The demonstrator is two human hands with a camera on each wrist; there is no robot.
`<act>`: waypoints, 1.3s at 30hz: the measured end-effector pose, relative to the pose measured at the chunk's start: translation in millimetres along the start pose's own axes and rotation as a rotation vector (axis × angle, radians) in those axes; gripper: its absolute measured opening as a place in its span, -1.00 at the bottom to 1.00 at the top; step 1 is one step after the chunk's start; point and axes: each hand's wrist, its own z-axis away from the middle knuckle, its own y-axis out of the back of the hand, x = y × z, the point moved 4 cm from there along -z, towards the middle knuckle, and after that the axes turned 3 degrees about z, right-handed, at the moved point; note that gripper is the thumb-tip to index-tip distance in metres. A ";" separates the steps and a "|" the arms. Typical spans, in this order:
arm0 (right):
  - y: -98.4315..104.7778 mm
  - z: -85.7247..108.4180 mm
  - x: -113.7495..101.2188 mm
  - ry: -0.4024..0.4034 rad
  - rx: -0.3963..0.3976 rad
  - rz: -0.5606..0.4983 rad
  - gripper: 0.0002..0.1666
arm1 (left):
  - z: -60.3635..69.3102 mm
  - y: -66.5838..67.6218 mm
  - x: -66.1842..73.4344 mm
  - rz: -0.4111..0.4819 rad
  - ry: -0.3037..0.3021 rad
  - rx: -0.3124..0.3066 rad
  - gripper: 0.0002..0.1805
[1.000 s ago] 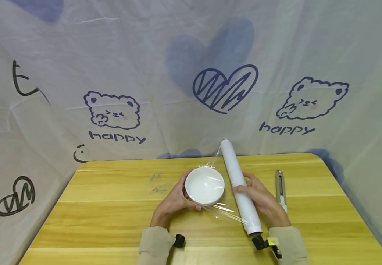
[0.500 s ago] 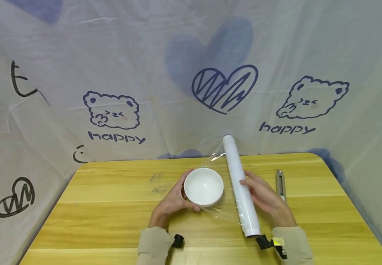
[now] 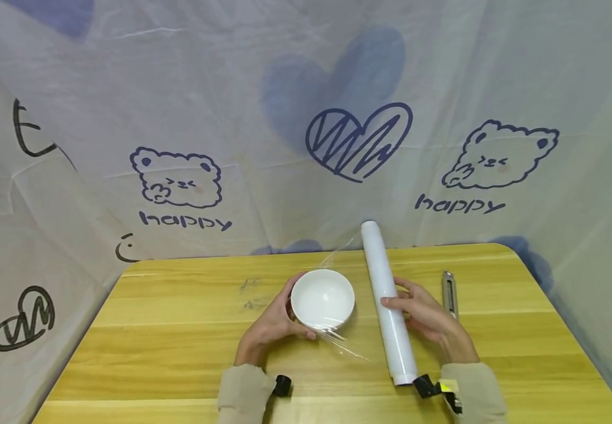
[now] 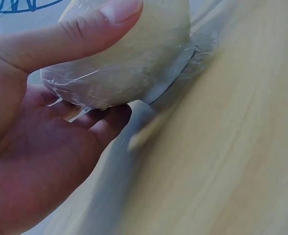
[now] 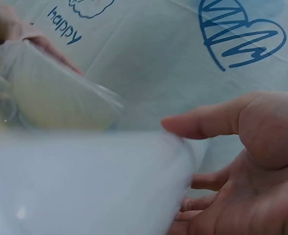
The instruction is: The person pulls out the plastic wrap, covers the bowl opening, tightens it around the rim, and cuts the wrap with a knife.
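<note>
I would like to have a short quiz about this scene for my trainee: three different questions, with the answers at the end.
1. Fill in the gap: In the head view, the utility knife lies on the table to the ____ of the roll of clear film.
2. True or false: The left hand holds the white bowl.
3. Multiple choice: What does the right hand grip?
A) the utility knife
B) the white bowl
C) the roll of clear film

Key: 1. right; 2. true; 3. C
</note>
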 end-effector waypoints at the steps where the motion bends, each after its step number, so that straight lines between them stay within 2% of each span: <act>1: -0.4 -0.3 1.1 -0.004 0.007 -0.002 -0.02 | 0.3 0.7 -0.1 0.000 0.000 0.002 0.42; 7: -1.4 -3.2 6.4 -0.011 0.008 -0.059 0.02 | 1.3 3.6 -0.4 0.009 -0.005 -0.010 0.42; 10: -2.5 -4.7 8.1 0.003 -0.047 -0.116 0.06 | 1.4 4.6 -0.8 0.014 -0.011 -0.022 0.42; 15: -2.4 -3.4 8.5 0.030 -0.145 -0.246 -0.05 | 1.9 6.4 -1.4 0.020 -0.026 -0.039 0.42; 18: 1.3 -1.7 8.5 0.023 -0.133 -0.266 -0.10 | 2.5 8.0 -2.4 0.026 -0.026 -0.041 0.42; 22: 6.8 0.0 8.7 0.013 -0.097 -0.177 -0.08 | 2.7 9.0 -3.2 0.037 -0.017 -0.042 0.43; 31: 9.9 2.9 7.4 -0.032 0.035 0.164 -0.08 | 3.1 10.4 -1.6 0.051 -0.016 -0.051 0.43; 39: 9.3 2.0 7.5 -0.037 0.146 0.305 -0.10 | 3.7 12.2 -1.0 0.045 -0.006 -0.046 0.42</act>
